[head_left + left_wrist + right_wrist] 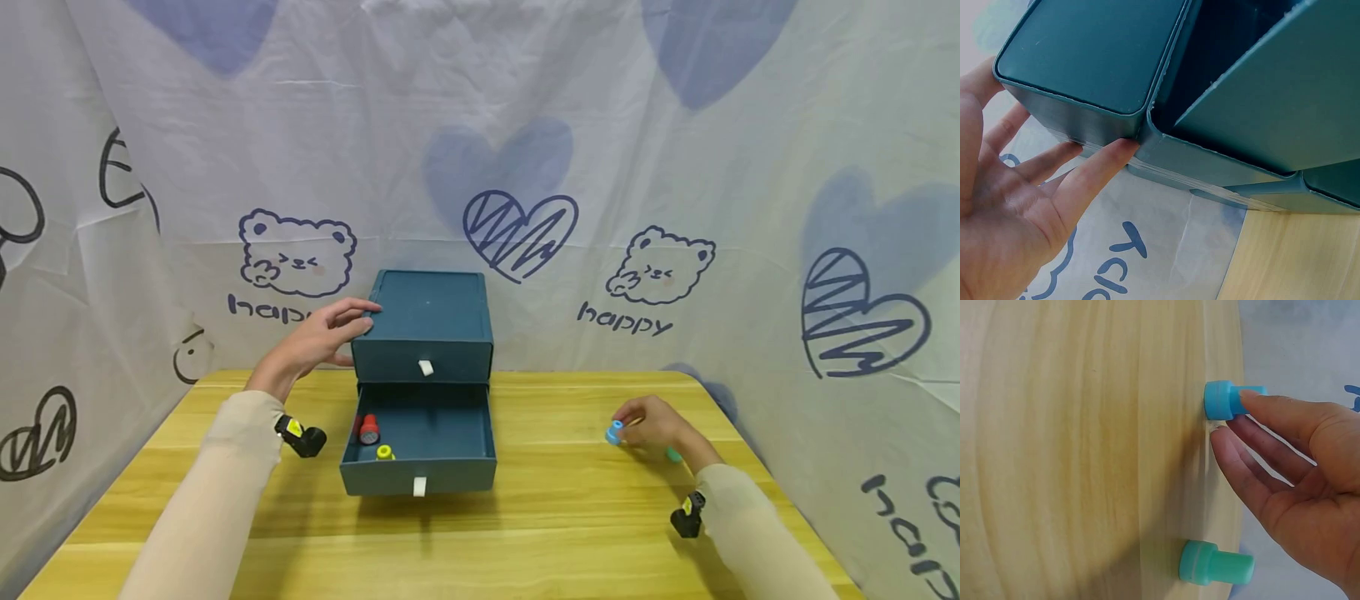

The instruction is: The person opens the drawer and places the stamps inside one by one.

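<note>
- Over at three to four o'clock from the cabinet [435, 312], the right hand [651, 425] is working: its grip is pinching the blue stamp-like piece [614, 432] by its narrow handle, wide base facing the bench [555, 517]; whether the base is touching, I can't tell.
- At ten o'clock, the left hand [318, 337] is resting fingertips against the cabinet's side; that grip is holding nothing, fingers extending loosely.
- The lower drawer [390, 479] is jutting out toward six o'clock, while the upper drawer [397, 360] is sitting closed above it.
- Inside the lower drawer, the red piece [369, 429] is lying at nine o'clock and the yellow piece [385, 452] is sitting at eight.
- The green piece [1216, 564] is standing on the bench, four o'clock from the blue one in the head view.
- Tallying up: two are sitting inside, two are waiting outside; we're looking about halfway, I'd judge.
</note>
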A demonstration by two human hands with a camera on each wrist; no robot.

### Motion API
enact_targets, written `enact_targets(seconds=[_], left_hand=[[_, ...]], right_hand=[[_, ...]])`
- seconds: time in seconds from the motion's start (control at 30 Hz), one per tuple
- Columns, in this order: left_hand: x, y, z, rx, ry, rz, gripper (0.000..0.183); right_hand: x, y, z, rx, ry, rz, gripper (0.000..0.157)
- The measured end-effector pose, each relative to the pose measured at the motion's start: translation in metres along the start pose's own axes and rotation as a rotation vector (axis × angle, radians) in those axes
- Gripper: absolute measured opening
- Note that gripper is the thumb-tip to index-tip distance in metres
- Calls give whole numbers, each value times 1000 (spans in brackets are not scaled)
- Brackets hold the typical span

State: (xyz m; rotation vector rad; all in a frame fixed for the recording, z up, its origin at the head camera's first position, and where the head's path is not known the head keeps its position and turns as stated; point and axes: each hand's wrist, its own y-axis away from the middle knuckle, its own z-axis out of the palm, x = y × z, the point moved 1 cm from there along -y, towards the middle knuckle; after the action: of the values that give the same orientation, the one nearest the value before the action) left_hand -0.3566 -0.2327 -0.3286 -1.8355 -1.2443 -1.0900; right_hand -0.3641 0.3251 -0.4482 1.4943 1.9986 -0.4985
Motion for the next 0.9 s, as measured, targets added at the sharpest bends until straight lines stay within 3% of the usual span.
enact_targets(seconds=[0.6, 0.9], left_hand=[[0, -1, 1, 5, 9, -5, 56], [0, 1, 0, 1, 11, -9, 56]], right_hand=[[-5, 3, 10, -6, -160, 57, 25], [-21, 7, 12, -54, -267, -18, 31]])
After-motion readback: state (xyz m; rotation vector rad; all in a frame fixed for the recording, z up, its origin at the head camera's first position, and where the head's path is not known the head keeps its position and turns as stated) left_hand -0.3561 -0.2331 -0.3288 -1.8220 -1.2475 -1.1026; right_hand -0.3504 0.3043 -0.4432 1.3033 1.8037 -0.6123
